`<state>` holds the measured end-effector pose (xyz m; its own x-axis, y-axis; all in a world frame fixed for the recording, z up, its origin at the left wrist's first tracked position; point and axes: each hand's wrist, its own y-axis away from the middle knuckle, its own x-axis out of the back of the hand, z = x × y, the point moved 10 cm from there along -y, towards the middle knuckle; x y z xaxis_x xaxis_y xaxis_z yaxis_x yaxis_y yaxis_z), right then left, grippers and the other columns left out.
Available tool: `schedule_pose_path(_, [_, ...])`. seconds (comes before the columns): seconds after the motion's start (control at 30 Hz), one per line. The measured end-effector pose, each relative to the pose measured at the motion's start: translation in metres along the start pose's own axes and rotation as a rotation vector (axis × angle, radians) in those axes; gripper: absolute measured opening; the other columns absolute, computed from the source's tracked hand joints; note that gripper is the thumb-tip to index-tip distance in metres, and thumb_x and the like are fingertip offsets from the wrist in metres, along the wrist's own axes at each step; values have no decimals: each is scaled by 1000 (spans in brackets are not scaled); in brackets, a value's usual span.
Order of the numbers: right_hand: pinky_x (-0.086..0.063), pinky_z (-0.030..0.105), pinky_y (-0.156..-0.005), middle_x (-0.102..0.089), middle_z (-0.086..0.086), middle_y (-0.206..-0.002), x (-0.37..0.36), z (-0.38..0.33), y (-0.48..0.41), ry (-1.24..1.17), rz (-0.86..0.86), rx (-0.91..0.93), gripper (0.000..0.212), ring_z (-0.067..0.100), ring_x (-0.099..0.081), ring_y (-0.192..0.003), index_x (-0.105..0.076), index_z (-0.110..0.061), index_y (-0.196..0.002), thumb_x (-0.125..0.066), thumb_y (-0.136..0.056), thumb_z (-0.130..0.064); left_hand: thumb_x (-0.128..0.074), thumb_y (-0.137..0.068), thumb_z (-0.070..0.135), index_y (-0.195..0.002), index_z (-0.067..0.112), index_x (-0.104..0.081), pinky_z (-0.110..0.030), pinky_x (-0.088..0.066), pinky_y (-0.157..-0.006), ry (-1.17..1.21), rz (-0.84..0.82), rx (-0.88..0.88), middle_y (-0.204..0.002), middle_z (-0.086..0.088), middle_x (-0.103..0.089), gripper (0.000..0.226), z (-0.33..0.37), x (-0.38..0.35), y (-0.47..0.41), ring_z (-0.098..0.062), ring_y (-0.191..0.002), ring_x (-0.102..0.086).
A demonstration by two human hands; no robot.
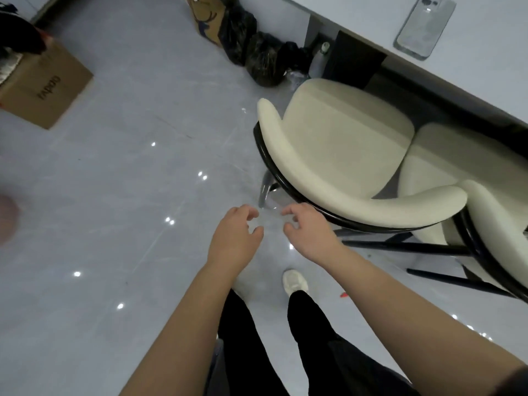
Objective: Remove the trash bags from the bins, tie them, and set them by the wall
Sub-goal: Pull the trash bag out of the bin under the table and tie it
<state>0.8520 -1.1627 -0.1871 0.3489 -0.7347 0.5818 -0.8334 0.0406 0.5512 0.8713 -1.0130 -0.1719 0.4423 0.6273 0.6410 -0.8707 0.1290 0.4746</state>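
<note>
Grey tiled floor (114,181); black trash bags (257,58) slumped far off.
Left hand (237,235), right hand (308,230) loosely curled, empty; bags look soft, light; grip the neck.

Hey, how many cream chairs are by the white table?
2. The first chair is on the left; the second chair is right beside it, partly cut off by the frame edge. More may lie out of view.

Black trash bags (251,50); cream chair (343,144), black frame; brown cardboard box (48,87); grey floor (128,181); white shoe (294,281)
</note>
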Motion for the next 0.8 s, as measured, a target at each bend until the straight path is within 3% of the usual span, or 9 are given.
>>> schedule_pose_path(0.23, [-43, 30, -96, -53, 6, -129, 43, 95, 42, 63, -137, 6, 33, 20, -54, -112, -56, -16, -123, -52, -91, -17, -57, -90, 25, -119, 19, -56, -24, -42, -82, -27, -98, 30, -119, 2, -54, 30, 50, -109, 50, -12, -98, -54])
schedule_pose_path(0.57, [-42, 32, -100, -58, 3, -127, 88, 242, 130, 90, -131, 51, 32, 19, -53, -115, -57, -15, -123, -51, -91, -17, -56, -89, 26, -114, 20, -58, -31, -48, -85, -103, -166, -34, -114, 2, -58, 26, 122, -262, 121, -15, -98, -57])
schedule_pose_path(0.8, [-43, 28, -95, -59, -1, -125, 114, 357, 199, 123, -196, 17, 30, 15, -55, -109, -58, -18, -121, -52, -92, -20, -57, -89, 26, -109, 21, -59, -24, -46, -69, -25, -184, 27, -105, 6, -59, 21, 160, -364, 188, -11, -85, -58])
